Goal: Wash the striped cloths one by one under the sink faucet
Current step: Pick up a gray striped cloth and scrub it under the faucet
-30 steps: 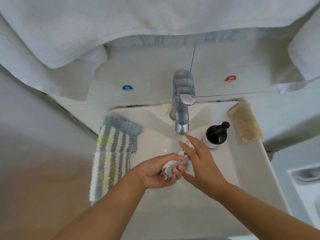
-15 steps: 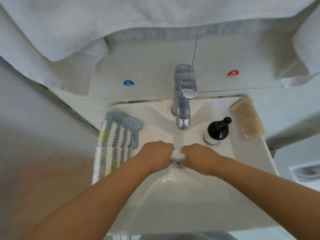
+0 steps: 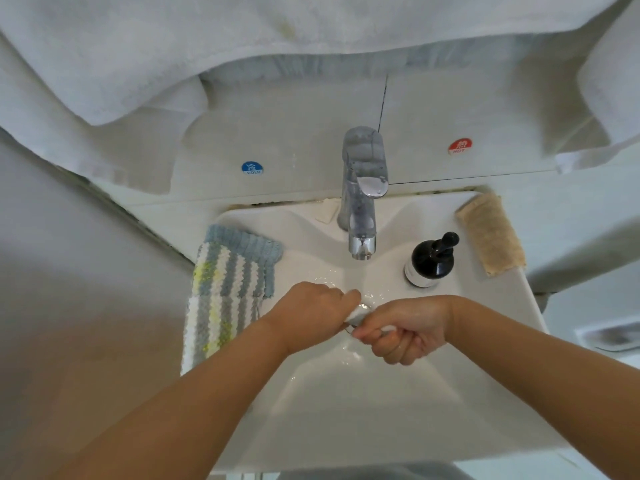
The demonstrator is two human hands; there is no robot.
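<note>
Both fists are clamped tight, fingers curled hard: the left hand [image 3: 313, 315] grips one end of a small wet cloth [image 3: 356, 315] and the right hand [image 3: 403, 329] grips the other, knuckles nearly meeting over the middle of the sink [image 3: 478, 358]. Only a pale sliver of the cloth shows between the fists, with another scrap under the right hand's fingers [image 3: 391, 348]; it sits low in the bowl, just in front of and below the faucet [image 3: 362, 199]. By the look of it, this is a wring.

Water glistens on the porcelain around the hands, though whether the tap is running I cannot tell. Another striped cloth [image 3: 225, 296] lies draped over the sink's left rim, hanging partly off the edge (so at least one more looks due for a wash). A black pump bottle [image 3: 429, 261] stands to the right of the spout, and a beige sponge [image 3: 490, 235] rests at the back right corner.

As for handling: soaked fabric like this should be soft, limp and heavier than when dry, with nothing fragile about it. It will bunch wherever it is squeezed, so taking hold at opposite ends, as here, seems the best purchase for twisting; a loose hold would probably let the soggy bundle slip down into the bowl.
</note>
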